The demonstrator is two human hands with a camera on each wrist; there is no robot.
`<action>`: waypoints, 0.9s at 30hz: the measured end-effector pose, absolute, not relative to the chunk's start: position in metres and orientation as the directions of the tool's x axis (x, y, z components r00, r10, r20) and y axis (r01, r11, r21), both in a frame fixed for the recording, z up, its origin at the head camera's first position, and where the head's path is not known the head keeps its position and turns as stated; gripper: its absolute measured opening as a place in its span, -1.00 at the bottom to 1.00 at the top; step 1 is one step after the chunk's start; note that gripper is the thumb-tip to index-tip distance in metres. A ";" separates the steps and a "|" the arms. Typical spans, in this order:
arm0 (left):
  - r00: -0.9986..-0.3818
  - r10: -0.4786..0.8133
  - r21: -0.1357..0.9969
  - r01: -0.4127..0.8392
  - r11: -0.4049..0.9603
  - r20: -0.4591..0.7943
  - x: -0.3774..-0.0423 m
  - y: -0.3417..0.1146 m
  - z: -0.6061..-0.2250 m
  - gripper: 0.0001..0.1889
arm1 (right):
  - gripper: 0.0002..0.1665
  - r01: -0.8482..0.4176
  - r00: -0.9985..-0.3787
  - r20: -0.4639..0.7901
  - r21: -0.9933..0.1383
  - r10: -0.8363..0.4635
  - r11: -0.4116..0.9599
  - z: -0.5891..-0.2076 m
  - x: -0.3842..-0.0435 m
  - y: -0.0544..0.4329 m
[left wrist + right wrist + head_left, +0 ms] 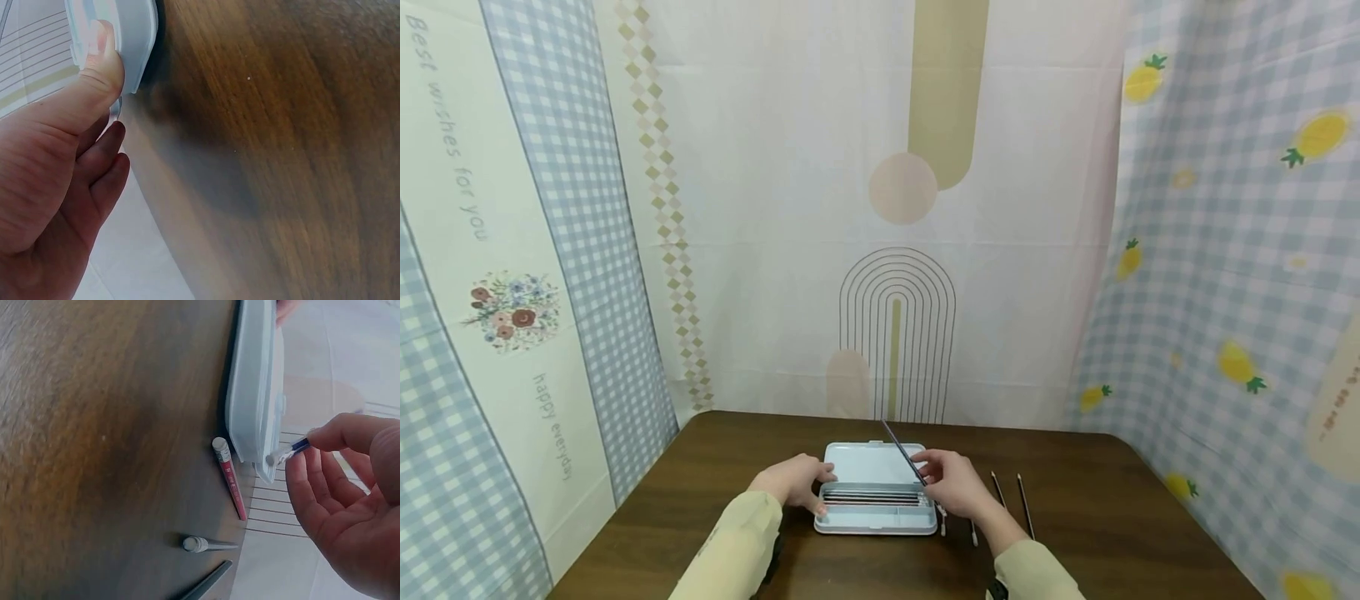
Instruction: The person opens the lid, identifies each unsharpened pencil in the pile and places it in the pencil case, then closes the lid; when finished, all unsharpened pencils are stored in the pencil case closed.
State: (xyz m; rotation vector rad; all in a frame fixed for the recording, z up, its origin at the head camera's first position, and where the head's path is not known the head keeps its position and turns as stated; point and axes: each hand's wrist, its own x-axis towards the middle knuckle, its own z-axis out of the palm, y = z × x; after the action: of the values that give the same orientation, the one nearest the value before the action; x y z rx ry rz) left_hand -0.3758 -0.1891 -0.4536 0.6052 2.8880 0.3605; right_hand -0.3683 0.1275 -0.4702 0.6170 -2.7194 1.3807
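Observation:
An open light-blue pencil case [853, 462] lies on the table with its lid folded back, and several pencils [871, 498] rest in a row inside it. My left hand [790, 481] grips the case's left end, its thumb [102, 56] over the rim; the other fingers are partly hidden behind it. My right hand [957, 485] pinches a dark blue pencil [902, 451] near its white eraser end, holding it tilted above the right side of the case. In the right wrist view, the eraser [275, 459] points out past my fingertips.
To the right of the case lie a red pencil [231, 484] with a white eraser, a greyish pencil [215, 545] and a dark pencil [209, 581]. The brown wooden table [700, 492] ends at a patterned cloth backdrop [775, 333].

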 end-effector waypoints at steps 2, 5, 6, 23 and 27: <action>-0.903 0.415 0.271 0.374 0.887 -0.109 -0.376 -0.189 -0.452 -0.36 | -0.46 -0.403 -0.901 0.210 -0.732 -0.380 0.549 -0.469 -0.370 0.127; -0.902 0.418 0.276 0.376 0.884 -0.109 -0.376 -0.188 -0.452 -0.36 | -0.45 -0.454 -0.873 0.206 -0.677 -0.443 0.579 -0.467 -0.371 0.126; -0.902 0.418 0.276 0.377 0.884 -0.108 -0.376 -0.188 -0.452 -0.36 | -0.44 -0.465 -0.866 0.201 -0.661 -0.457 0.589 -0.466 -0.371 0.126; -0.900 0.429 0.299 0.388 0.872 -0.081 -0.380 -0.187 -0.458 -0.40 | -0.34 -0.554 -0.808 0.143 -0.512 -0.571 0.656 -0.459 -0.373 0.113; -0.902 0.425 0.313 0.383 0.869 -0.077 -0.379 -0.188 -0.455 -0.40 | -0.36 -0.579 -0.795 0.152 -0.475 -0.587 0.662 -0.458 -0.376 0.107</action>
State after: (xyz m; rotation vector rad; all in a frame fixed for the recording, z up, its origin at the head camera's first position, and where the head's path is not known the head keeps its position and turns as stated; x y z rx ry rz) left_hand -0.3792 -0.1883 -0.4545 0.6303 2.8977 0.4407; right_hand -0.3756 0.1067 -0.4580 1.0089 -2.8767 0.8142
